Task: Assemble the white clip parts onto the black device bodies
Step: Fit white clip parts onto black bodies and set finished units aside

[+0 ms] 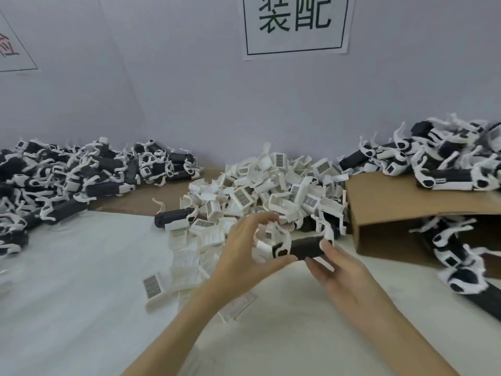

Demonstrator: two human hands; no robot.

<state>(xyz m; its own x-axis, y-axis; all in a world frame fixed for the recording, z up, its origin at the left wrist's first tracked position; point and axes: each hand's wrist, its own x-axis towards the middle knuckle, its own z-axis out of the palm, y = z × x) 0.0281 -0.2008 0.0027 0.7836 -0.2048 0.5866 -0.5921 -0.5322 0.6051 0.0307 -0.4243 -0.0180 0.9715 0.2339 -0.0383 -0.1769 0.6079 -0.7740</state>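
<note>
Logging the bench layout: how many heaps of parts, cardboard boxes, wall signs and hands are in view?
Heaps of parts: 3 (left, middle, right)
Cardboard boxes: 1
Wall signs: 2
Hands: 2 (left hand, right hand)
Total: 8

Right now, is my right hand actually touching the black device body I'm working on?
Touching. The head view shows the right hand with its fingertips laid against the right end of the black device body, no gap visible between them.
</note>
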